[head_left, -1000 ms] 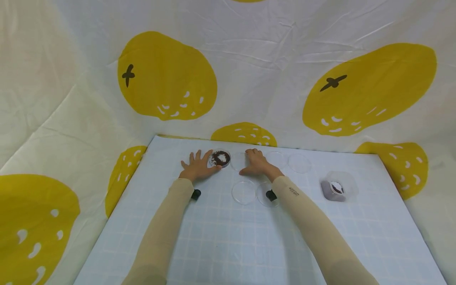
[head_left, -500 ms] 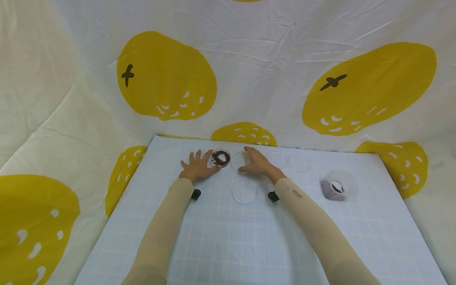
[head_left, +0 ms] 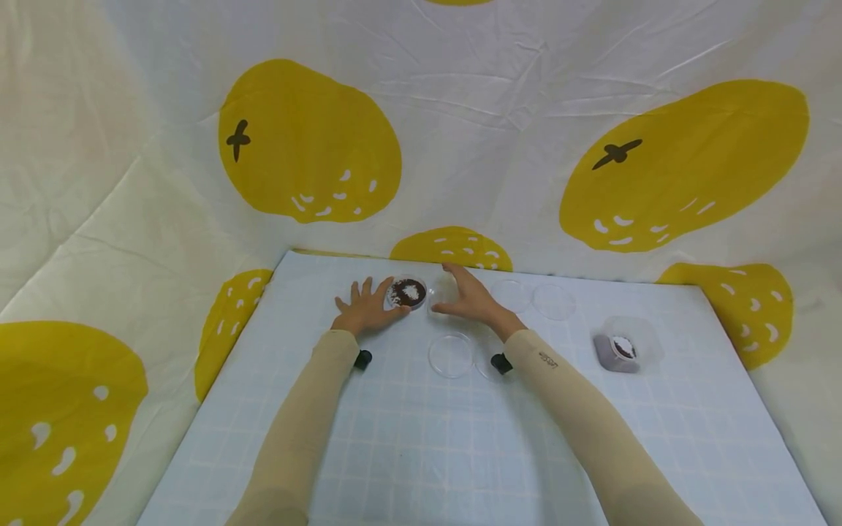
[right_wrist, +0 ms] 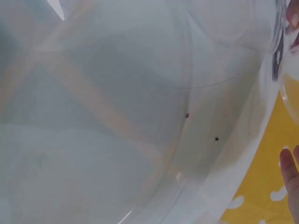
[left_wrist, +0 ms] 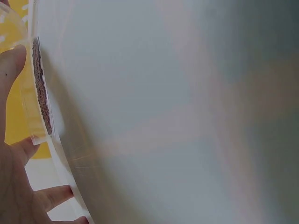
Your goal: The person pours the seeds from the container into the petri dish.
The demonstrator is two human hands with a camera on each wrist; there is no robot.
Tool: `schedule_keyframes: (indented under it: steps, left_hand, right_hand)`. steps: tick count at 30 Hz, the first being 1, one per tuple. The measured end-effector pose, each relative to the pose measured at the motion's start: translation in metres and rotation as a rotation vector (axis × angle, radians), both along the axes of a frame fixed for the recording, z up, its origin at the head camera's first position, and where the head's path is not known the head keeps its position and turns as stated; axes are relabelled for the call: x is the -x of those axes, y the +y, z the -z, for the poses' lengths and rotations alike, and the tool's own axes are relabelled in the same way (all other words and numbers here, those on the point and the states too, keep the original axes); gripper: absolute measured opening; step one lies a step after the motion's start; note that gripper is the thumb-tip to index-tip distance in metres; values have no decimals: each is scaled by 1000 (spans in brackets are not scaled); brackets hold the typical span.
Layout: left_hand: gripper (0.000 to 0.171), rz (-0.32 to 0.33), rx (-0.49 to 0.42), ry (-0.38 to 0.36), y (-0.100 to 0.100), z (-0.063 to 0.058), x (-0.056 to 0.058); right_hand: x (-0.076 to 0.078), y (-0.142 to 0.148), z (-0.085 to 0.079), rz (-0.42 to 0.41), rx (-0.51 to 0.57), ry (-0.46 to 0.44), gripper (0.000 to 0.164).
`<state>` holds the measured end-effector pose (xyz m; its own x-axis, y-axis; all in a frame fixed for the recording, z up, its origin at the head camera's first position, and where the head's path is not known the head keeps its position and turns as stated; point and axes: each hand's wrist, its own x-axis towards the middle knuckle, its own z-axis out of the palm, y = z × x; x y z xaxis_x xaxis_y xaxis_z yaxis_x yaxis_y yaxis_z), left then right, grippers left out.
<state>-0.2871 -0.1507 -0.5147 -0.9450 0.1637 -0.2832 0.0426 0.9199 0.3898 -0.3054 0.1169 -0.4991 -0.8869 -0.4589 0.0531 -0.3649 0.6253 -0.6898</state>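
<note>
In the head view my left hand (head_left: 364, 310) rests at the far side of the table, fingers spread. Its thumb and index finger grip a petri dish (head_left: 408, 292) of dark brown grains with white powder on top. From the left wrist, the thin layer of dark grains (left_wrist: 41, 86) shows side-on behind the dish's clear wall. Right beside it, my right hand (head_left: 470, 296) reaches in with thumb and index finger around a clear petri dish (head_left: 442, 298). Part of that clear dish's rim (right_wrist: 286, 100) appears near the right fingers (right_wrist: 289, 175) in the right wrist view.
Two clear round dishes (head_left: 511, 296) (head_left: 554, 302) lie right of my right hand. Closer lie another clear dish (head_left: 450, 355) and one (head_left: 487, 365) partly under the right wrist's black camera (head_left: 501, 363). A small tub (head_left: 617, 353) of white-topped dark grains stands farther right. Patterned cloth (head_left: 460, 146) hangs behind.
My right hand has shifted left, bringing its thumb and index finger around the clear dish beside the filled one. The left hand has stayed in place on its dish.
</note>
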Motion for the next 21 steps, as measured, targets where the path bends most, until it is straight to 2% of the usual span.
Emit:
schedule_keyframes:
  steps: [9, 16, 21]
  left_hand:
    - [97, 2, 7, 2, 0, 0, -1]
    - [95, 0, 9, 16, 0, -2, -3]
    - [95, -3, 19, 18, 1, -1, -4]
  right_hand:
    - [1, -10, -5, -18, 63, 16, 100]
    - [2, -20, -5, -30, 72, 17, 98]
    - [2, -28, -7, -48, 99, -5, 99]
